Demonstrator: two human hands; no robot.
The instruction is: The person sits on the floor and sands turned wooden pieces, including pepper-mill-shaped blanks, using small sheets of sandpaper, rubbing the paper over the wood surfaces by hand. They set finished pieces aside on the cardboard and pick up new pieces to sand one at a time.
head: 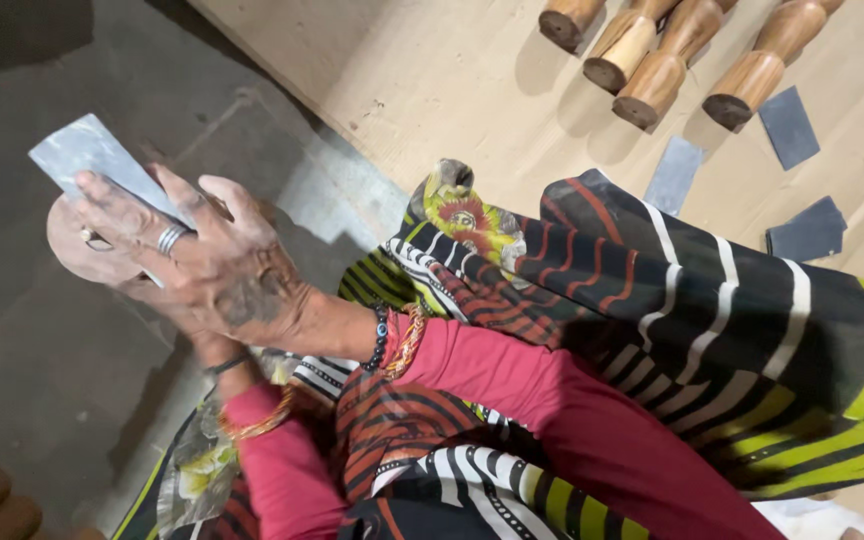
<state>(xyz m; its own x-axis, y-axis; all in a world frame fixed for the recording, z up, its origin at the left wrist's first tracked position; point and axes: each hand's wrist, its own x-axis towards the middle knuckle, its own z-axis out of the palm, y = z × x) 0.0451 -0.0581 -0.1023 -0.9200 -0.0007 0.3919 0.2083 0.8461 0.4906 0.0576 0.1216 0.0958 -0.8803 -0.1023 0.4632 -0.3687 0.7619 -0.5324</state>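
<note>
Right hand (207, 265) clamped on flat grey sandpaper sheet (92, 155) against rounded wooden piece (87, 255).

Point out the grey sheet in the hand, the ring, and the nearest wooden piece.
grey sheet (87, 152), head view, flat upper face.
ring (170, 239), head view, silver band.
wooden piece (652, 85), head view, rounded side.

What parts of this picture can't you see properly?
- Left hand, head view: mostly hidden under the right hand.
- Round wooden piece: partly covered by the fingers.
- Grey sheet: lower end hidden by the right hand.
- Wooden pegs: tops cut off by the upper edge.
</note>
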